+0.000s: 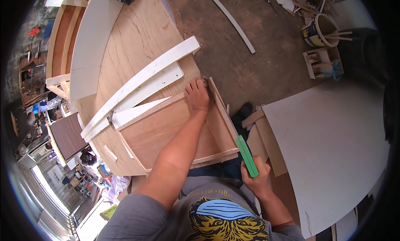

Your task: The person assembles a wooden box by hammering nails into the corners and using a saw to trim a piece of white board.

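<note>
Holding the shallow wooden frame (216,157) on the bench (141,28) w/ L hand (198,94) curled over its far rail, prob. so it won't shift, while R hand (257,177) grips a green tool (246,155) at the near R corner.

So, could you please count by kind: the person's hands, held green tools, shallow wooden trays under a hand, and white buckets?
Hands: 2, left hand and right hand
Green tool: 1, in the right hand
Shallow wooden tray: 1, under the left hand
White bucket: 1
Total: 5
</note>
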Motion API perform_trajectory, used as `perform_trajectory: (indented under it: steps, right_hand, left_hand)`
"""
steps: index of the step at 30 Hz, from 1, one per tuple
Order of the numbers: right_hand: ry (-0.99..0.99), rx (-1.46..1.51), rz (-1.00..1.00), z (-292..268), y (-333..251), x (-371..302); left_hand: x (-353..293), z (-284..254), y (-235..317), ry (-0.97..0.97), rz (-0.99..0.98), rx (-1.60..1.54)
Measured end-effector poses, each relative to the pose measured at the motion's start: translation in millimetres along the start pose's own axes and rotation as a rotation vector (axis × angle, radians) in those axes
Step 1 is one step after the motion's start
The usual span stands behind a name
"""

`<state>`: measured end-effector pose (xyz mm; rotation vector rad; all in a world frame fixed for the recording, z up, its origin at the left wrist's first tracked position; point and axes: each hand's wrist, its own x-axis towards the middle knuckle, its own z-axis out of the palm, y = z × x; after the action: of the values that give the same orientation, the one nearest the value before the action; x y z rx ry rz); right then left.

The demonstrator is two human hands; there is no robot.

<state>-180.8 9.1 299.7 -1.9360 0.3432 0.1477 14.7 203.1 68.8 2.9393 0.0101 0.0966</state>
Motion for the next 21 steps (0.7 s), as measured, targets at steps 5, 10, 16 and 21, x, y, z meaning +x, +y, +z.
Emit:
perform_trajectory:
  steps: [5,10,16,21]
  right_hand:
    - [-0.011,0.014,0.022,-5,5,-5]
    - [0.011,0.018,0.023,-6,2,-6]
    - [-0.026,-0.018,-0.05,-4,1,-9]
    - [-0.01,0.018,0.061,-14,-23,1]
  left_hand:
    - [1,-3,0,0.021,0.029,-0.022]
    - [0,2,0,-0.032,-0.028,0.001]
    - [1,3,-5,0.009,0.008,-0.012]
    - [2,-8,1,0.002,0.017,-0.074]
